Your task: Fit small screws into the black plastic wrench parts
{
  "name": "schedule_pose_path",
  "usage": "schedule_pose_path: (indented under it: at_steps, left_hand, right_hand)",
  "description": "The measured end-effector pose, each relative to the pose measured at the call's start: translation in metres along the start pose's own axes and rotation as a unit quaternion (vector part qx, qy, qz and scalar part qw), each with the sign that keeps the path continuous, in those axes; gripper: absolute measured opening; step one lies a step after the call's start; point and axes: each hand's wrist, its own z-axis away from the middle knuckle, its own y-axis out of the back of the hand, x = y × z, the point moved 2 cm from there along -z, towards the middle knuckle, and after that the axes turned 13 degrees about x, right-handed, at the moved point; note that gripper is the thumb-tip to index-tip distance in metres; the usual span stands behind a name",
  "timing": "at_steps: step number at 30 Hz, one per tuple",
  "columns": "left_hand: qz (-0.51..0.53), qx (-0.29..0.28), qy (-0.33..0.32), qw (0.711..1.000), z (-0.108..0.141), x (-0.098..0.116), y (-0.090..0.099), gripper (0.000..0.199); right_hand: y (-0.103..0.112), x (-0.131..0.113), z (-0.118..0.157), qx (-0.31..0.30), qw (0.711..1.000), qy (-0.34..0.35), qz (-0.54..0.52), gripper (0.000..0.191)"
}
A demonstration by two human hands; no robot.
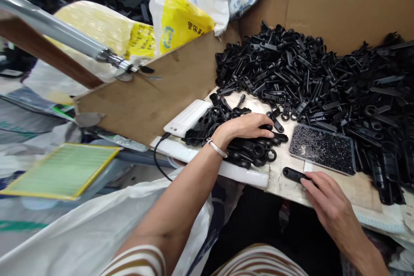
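My left hand point(250, 126), with a silver bangle at its wrist, lies over a small heap of black plastic parts point(255, 151). Its thumb and fingers are apart, with the fingertips beside a black ring-ended part point(275, 120). Near the front edge of the work surface, my right hand point(330, 200) grips one end of a long, flat black plastic piece point(293, 174) between thumb and fingers. Between the hands and the large pile is a clear shallow box point(321, 148) full of tiny dark screw-like pieces.
A big pile of black plastic parts point(274, 60) fills the back and right, against cardboard point(349, 8). A white phone-like device point(187, 117) with a black cable lies on the left. A silver powered-screwdriver-like tool point(64, 28) hangs at upper left, near yellow-and-white bags point(181, 19).
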Motion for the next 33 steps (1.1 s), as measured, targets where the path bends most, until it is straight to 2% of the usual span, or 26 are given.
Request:
schedule_pose_path:
  at_steps: [3, 5, 8, 11, 12, 14, 16, 18, 22, 26, 33]
  left_hand:
    - [0.072, -0.027, -0.021, 0.997, 0.001, 0.002, 0.002, 0.032]
    - [0.109, -0.017, -0.013, 0.994, 0.001, 0.0, 0.003, 0.031]
    - [0.124, 0.052, 0.025, 0.991, 0.0, -0.006, 0.009, 0.029]
    - [0.037, 0.148, 0.074, 0.985, -0.007, -0.013, 0.018, 0.023]
    - [-0.007, 0.165, 0.089, 0.982, -0.011, -0.013, 0.019, 0.023]
    - [-0.078, 0.155, 0.109, 0.979, -0.02, -0.012, 0.018, 0.022]
    - [-0.11, 0.119, 0.118, 0.98, -0.031, -0.008, 0.012, 0.019]
    - [-0.115, 0.094, 0.121, 0.982, -0.041, -0.005, 0.004, 0.021]
    - [-0.11, 0.092, 0.129, 0.981, -0.051, -0.004, -0.007, 0.031]
    - [-0.089, 0.12, 0.143, 0.978, -0.049, -0.011, -0.001, 0.036]
    - [-0.062, 0.161, 0.174, 0.969, -0.044, -0.025, 0.019, 0.024]
  right_hand:
    - [-0.001, 0.002, 0.0, 0.006, 1.0, 0.004, -0.009, 0.035]
    - [-0.001, 0.002, -0.001, 0.009, 1.0, 0.006, -0.012, 0.035]
    - [-0.001, 0.002, -0.001, 0.01, 1.0, 0.001, -0.017, 0.035]
    - [0.0, 0.001, -0.002, 0.016, 1.0, -0.004, -0.023, 0.033]
    - [0.0, 0.001, -0.003, 0.019, 1.0, -0.005, -0.024, 0.032]
    - [0.0, 0.001, -0.003, 0.024, 0.999, -0.007, -0.025, 0.031]
    - [-0.001, 0.001, -0.003, 0.023, 0.999, -0.011, -0.025, 0.03]
    - [-0.001, 0.002, -0.003, 0.017, 1.0, -0.015, -0.022, 0.03]
    - [-0.002, 0.002, -0.001, 0.012, 1.0, -0.012, -0.018, 0.033]
    - [-0.002, 0.002, -0.002, 0.015, 1.0, -0.008, -0.023, 0.033]
    - [-0.003, 0.004, -0.001, 0.014, 0.999, -0.021, -0.022, 0.032]
